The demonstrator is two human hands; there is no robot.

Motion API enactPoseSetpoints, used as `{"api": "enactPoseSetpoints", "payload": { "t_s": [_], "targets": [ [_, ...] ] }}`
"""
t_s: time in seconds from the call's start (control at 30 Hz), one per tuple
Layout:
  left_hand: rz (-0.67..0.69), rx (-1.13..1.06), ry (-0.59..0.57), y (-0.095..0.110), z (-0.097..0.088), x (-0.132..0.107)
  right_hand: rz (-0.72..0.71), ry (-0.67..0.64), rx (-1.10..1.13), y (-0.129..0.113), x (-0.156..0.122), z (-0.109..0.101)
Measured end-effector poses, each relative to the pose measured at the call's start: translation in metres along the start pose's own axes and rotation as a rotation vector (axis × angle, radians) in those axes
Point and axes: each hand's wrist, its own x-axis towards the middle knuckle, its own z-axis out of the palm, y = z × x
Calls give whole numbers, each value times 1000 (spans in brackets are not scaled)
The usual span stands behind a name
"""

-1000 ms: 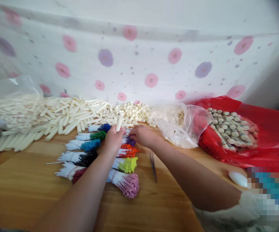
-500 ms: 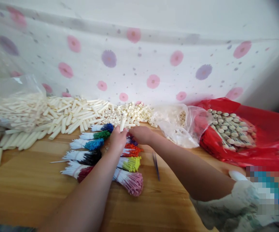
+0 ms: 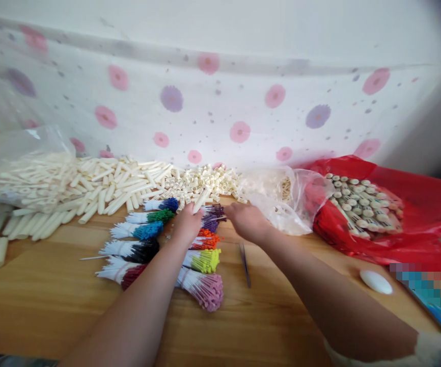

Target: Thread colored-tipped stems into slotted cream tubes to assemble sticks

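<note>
Right of the right hand (image 3: 245,220), a crumpled clear plastic bag (image 3: 277,209) blocks passage. Nearer the person, brown wooden tabletop (image 3: 262,316) gives room.

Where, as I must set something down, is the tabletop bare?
Bare tabletop: front left, between white tubes, dark red bundle and left forearm; front middle, between pink bundle, tweezers and right forearm. Crowded: the back, with tubes and red bag; around left hand, by purple bundle.

A white sheet (image 3: 205,127) printed with pink and purple flowers hangs behind the wooden table (image 3: 25,300), with plain white wall (image 3: 243,25) above. At the far right lies a crumpled red plastic bag (image 3: 426,204); nearer, 1 smooth white oval object (image 3: 376,282) rests beside a partly pixelated blue item (image 3: 432,308).
</note>
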Motion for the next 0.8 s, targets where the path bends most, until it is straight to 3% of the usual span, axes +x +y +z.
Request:
{"api": "enactPoseSetpoints", "payload": {
  "t_s": [0.1,0.17,0.27,0.37,0.43,0.7,0.8],
  "targets": [
    [80,39,-25,12,-6,-8,71,65,62,20,-33,-12],
    [162,19,-82,26,-9,-21,35,85,162,25,-54,-16],
    [280,-108,-375,47,-10,-48,-92,155,456,20,-74,-12],
    [256,-161,-632,59,-6,-68,-198,206,697,13,-79,-2],
    [207,-161,-655,62,-4,-74,-171,231,783,12,-79,5],
    [95,-365,-609,60,-1,-67,321,500,1339,19,-78,24],
    [74,-402,-600,63,0,-70,368,549,1383,10,-77,26]
  ]
}}
